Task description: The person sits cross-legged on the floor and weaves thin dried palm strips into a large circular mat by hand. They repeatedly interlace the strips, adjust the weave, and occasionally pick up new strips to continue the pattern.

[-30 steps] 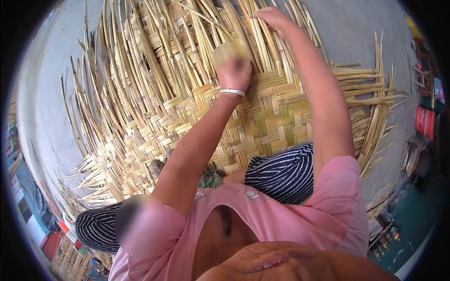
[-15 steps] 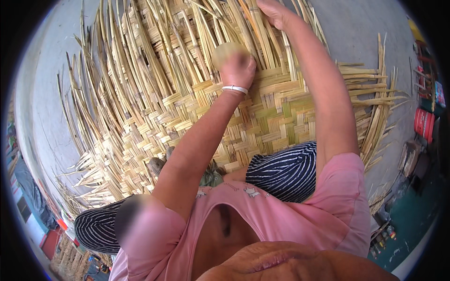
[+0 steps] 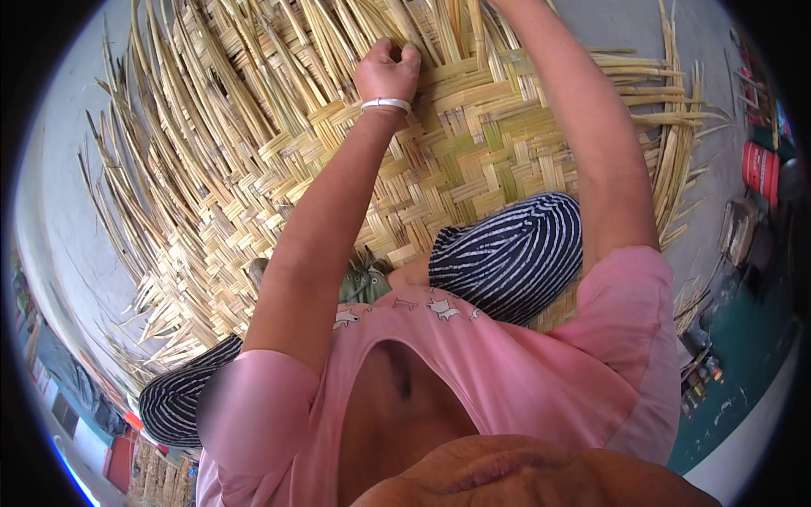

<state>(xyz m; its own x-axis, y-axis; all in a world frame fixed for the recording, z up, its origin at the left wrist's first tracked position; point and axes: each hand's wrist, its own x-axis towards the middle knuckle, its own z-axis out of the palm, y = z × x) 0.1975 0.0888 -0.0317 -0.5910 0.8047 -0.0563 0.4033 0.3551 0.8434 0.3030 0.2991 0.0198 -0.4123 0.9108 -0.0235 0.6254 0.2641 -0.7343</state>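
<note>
A large mat of split cane strips (image 3: 473, 160) lies before me, tightly woven in its near part, with long loose strips (image 3: 228, 93) fanning out at the far side and left. My left hand (image 3: 390, 72), a white bangle (image 3: 386, 105) at its wrist, is closed at the far edge of the weave, its fingers curled on the strips there. Exactly how many strips it grips is hidden. Stretched far forward, my right arm (image 3: 591, 127) reaches past the upper edge of the picture. Only the wrist end of the right hand (image 3: 509, 5) shows; its fingers are out of sight.
Under the mat is a grey floor (image 3: 68, 203). Strip ends (image 3: 659, 93) jut out at the right. My knee in striped cloth (image 3: 515, 253) and a green shoe (image 3: 365, 283) rest on the mat's near part. A red container (image 3: 760, 173) stands at far right.
My left hand has shifted up and left in the picture, still at the weave's far edge. My right hand has moved farther up, mostly out of view. The whole view has shifted somewhat.
</note>
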